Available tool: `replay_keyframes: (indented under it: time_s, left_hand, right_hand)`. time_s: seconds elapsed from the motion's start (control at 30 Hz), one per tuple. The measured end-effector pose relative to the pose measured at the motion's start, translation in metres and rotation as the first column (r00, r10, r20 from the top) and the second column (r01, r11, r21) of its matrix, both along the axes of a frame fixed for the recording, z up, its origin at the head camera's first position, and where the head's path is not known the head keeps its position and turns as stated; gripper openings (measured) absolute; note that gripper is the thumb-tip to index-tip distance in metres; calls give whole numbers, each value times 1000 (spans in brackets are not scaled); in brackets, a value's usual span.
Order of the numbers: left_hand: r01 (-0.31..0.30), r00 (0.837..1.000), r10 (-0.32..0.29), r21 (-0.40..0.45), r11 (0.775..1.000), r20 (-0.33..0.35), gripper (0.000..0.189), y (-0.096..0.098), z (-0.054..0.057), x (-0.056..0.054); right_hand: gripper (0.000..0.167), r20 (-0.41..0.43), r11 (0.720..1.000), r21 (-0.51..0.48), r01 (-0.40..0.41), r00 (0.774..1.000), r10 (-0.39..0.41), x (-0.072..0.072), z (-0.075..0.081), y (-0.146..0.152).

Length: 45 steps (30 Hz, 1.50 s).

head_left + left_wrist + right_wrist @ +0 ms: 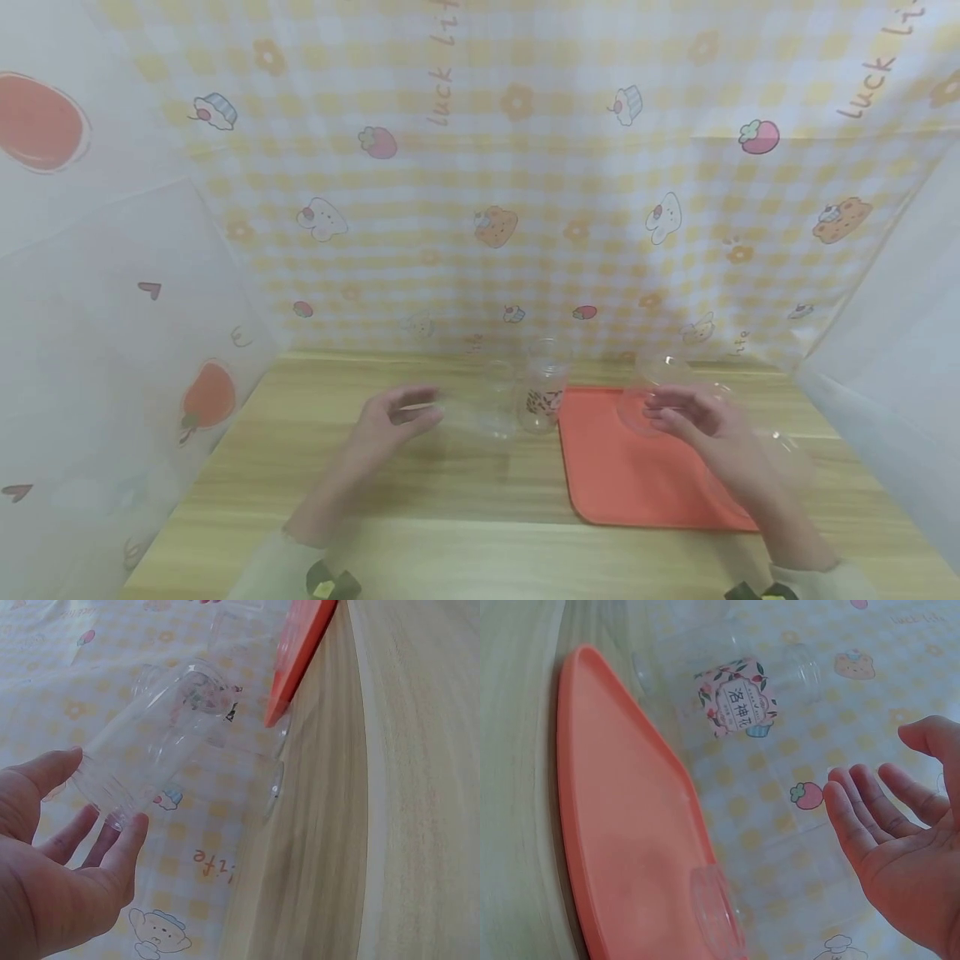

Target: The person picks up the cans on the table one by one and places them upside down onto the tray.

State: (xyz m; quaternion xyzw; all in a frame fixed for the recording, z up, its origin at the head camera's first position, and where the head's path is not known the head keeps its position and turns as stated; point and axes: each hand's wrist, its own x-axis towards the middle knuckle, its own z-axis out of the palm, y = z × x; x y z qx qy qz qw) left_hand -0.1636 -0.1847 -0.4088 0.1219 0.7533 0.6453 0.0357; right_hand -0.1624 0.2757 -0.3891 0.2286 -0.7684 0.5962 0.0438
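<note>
My left hand (pixel 393 421) is on the left side above the wooden table. In the left wrist view it grips a clear plastic jar (pixel 146 742) by the ridged neck, thumb on one side and fingers on the other. That jar is tilted, its far end pointing away from the palm. To its right a clear jar with a printed floral label (pixel 542 402) stands upright; the right wrist view shows the label (pixel 739 697). My right hand (pixel 705 425) hovers over the orange tray (pixel 622 479), fingers loosely bent, nothing in the grasp.
Several transparent containers stand at or on the tray, including one at its back (pixel 637 408) and one at its right (pixel 783 458); their outlines are faint. A yellow checked cloth (pixel 480 167) hangs behind the table, with pale sheets at both sides.
</note>
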Motion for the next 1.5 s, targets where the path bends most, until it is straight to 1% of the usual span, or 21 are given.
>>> replay_keyframes:
  time_s: [0.1, 0.33, 0.53, 0.63, 0.77, 0.97, 1.03, 1.17, 1.27, 1.37, 1.5]
  left_hand:
    - [-12, 1000, 11, 10, 1000, 16, 53, 2, 0, 0]
    - [-8, 1000, 7, 35, 999, 19, 51, 5, 0, 2]
    - [7, 1000, -8, 47, 999, 20, 50, 7, -3, 0]
    - [3, 1000, -4, 44, 999, 20, 51, 8, -4, -1]
    - [-1, 1000, 0, 52, 999, 21, 52, 11, -3, -1]
    - [-22, 999, 20, 68, 997, 34, 50, 15, 1, 1]
    - [-18, 999, 16, 68, 998, 29, 51, 16, 1, 1]
    - [-14, 999, 10, 87, 996, 42, 50, 17, -2, -1]
    - [-10, 999, 5, 98, 995, 50, 51, 18, -3, -2]
    - [1, 999, -4, 96, 995, 38, 54, 20, -3, -3]
    - [12, 1000, -14, 99, 995, 25, 53, 23, -3, -5]
  right_hand:
    - [33, 3, 1000, 14, 9, 1000, -9, 0, -2, -1]
    - [33, -2, 996, -74, -48, 999, 48, -3, -7, -4]
    - [31, -13, 998, -53, -42, 999, 42, -2, -7, -7]
    - [31, -9, 999, -42, -34, 999, 34, -1, -5, -9]
    - [33, 7, 998, -47, -47, 999, 47, -2, -5, -12]
    - [32, 35, 999, -17, -35, 999, 36, -3, -6, -16]
    - [32, 41, 998, -28, -49, 998, 50, -4, -7, -18]
    - [34, 45, 993, -74, -95, 994, 98, -5, -8, -20]
    - [34, 44, 993, -74, -97, 994, 100, -5, -8, -22]
    - [34, 45, 994, -62, -88, 995, 90, -5, -8, -24]
    - [35, 51, 993, -66, -94, 994, 98, -6, -7, -27]
